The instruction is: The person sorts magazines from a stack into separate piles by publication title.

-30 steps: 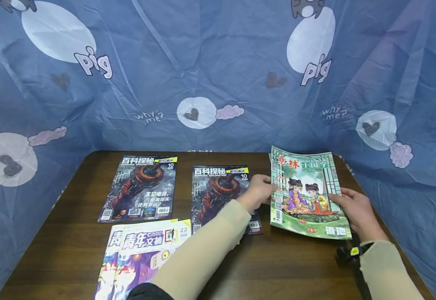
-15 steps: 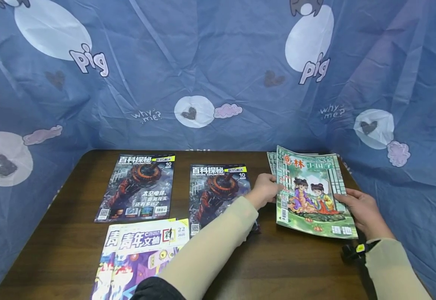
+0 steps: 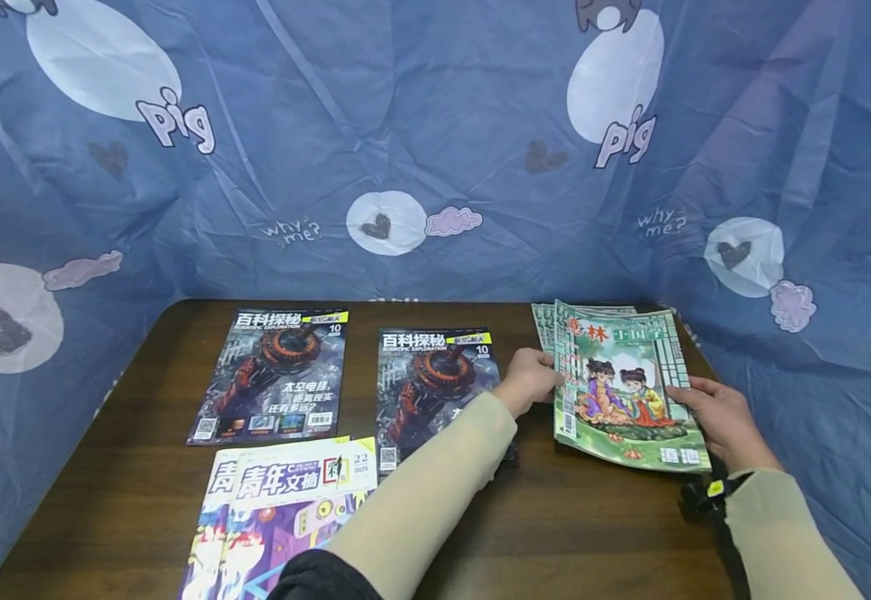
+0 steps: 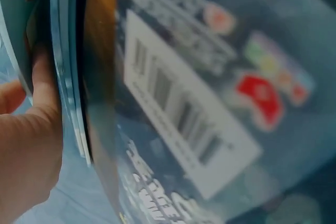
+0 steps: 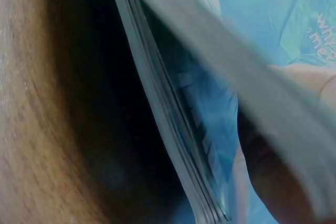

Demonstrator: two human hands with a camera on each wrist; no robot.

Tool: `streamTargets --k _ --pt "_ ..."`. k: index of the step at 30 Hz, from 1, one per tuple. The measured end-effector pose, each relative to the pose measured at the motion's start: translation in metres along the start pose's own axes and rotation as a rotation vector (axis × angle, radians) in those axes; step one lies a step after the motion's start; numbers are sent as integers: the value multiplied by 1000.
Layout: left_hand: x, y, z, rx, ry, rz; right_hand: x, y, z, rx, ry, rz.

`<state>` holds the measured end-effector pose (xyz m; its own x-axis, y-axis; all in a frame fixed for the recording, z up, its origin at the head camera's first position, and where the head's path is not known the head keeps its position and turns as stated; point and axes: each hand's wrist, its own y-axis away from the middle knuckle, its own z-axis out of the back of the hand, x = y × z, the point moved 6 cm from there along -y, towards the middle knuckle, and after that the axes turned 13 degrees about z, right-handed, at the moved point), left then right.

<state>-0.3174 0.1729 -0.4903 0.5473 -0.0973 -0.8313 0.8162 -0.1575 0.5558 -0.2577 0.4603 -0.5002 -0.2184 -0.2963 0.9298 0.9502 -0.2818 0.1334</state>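
A green magazine (image 3: 630, 392) with two cartoon figures on its cover is held between both hands at the right of the table in the head view. My left hand (image 3: 528, 381) grips its left edge. At the right edge my right hand (image 3: 728, 423) pinches it, thumb on the cover. Behind its upper left corner show the edges of other green magazines (image 3: 543, 325), lying fanned out. In the left wrist view, fingers (image 4: 44, 80) reach behind the lifted magazine, beside a few stacked edges (image 4: 68, 66). The right wrist view shows a gap between the raised magazine and the pile's page edges (image 5: 163, 114).
Two dark science magazines lie on the brown table (image 3: 555, 533), one at the back left (image 3: 273, 375) and one mid-table (image 3: 435, 383), partly under my left forearm. Overlapping purple-white magazines (image 3: 292, 508) lie at the front left. A blue patterned cloth (image 3: 435, 125) hangs behind.
The held green magazine has moved right with both hands, then dropped slightly. More of the green magazines behind it now shows at its upper left.
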Motion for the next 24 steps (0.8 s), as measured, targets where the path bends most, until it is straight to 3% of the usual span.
streamTargets --k 5,13,18,24 --pt "0 -1 1 18 -4 -21 -2 -4 -1 -9 -19 -10" --pt "0 -6 6 -91 -205 -60 -2 -5 -3 2 -30 -43" --pt "-4 -4 8 -123 -336 -89 -3 -4 -2 17 -20 -38" --pt "-5 -6 7 -137 -414 -119 -4 -6 1 14 52 -17"
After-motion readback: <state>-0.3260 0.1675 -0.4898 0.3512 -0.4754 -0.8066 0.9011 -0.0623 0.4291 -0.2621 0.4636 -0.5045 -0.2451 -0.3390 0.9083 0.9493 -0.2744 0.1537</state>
